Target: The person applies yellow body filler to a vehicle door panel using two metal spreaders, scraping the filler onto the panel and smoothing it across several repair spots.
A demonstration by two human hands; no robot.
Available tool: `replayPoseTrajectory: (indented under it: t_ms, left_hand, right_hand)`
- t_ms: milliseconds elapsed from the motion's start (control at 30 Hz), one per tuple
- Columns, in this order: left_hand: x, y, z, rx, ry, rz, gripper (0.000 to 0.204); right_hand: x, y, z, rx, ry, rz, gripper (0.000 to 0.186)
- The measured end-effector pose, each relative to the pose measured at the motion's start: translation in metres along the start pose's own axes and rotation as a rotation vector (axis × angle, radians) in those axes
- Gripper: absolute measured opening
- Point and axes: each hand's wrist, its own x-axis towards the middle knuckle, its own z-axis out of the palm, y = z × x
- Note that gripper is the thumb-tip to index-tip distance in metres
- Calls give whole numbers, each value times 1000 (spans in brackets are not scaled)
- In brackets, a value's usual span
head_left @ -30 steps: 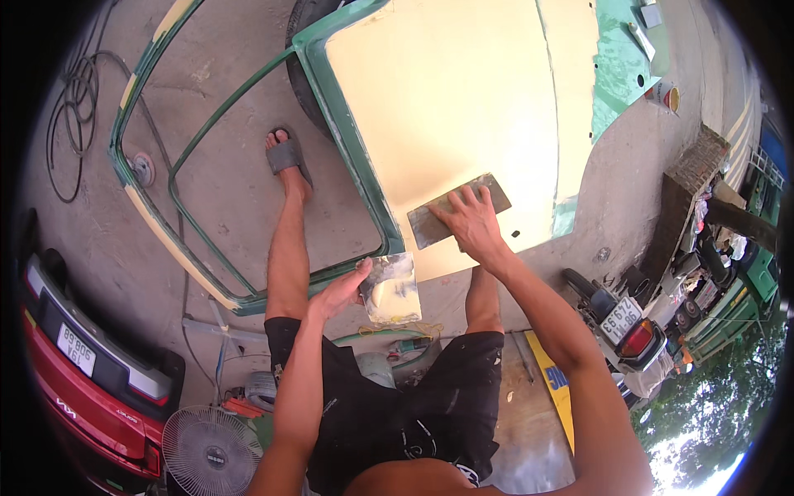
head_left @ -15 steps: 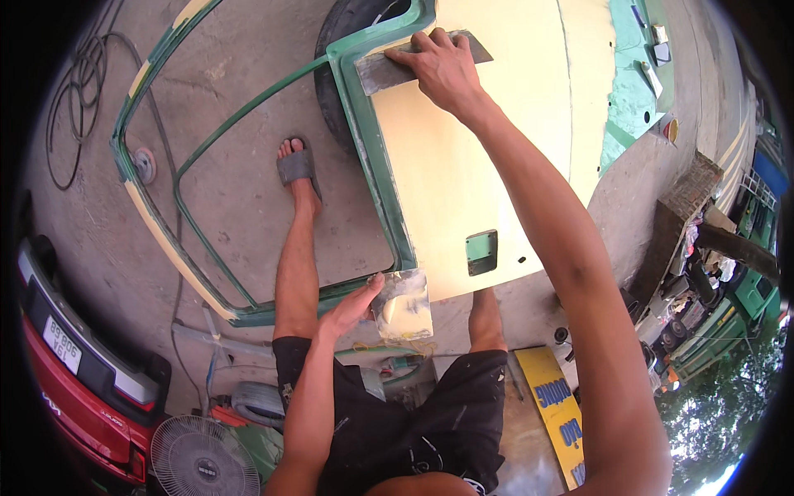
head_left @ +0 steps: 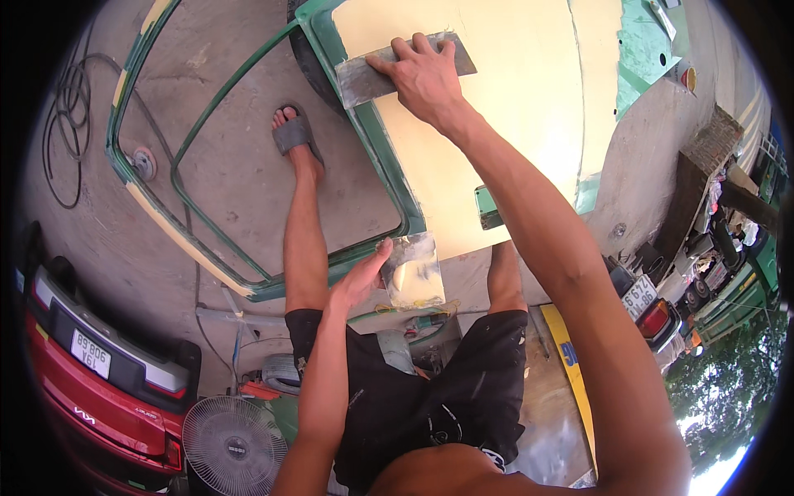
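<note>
Gripping blade [head_left: 364, 81] with right hand [head_left: 426, 83], under spread fingers — slanted across edge of cream panel [head_left: 504, 107] and green frame [head_left: 387, 169]. Clamping plate [head_left: 400, 253] by left side with left hand [head_left: 361, 277] — putty-loaded, just below frame's lower corner.

It's a vehicle-body workshop, open to daylight: here's a large green metal vehicle panel [head_left: 521, 107] coated in cream, above a grey concrete floor [head_left: 227, 157], there a coiled dark hose or cable [head_left: 86, 124], a round wire-caged fan [head_left: 235, 448], a shiny red car [head_left: 103, 405], and leafy green trees [head_left: 728, 384]!
</note>
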Motion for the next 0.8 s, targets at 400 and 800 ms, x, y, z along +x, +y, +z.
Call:
replayPoseTrajectory:
  t_ms: [400,800]
  left_hand:
    - [-8,14,4,-67,-5,34,72]
    - [-14,22,2,-29,-27,130,69]
  right_hand:
    - [-215,-18,35,123,-266,-12,71]
    - [-162,43,-38,-55,-200,-146,49]
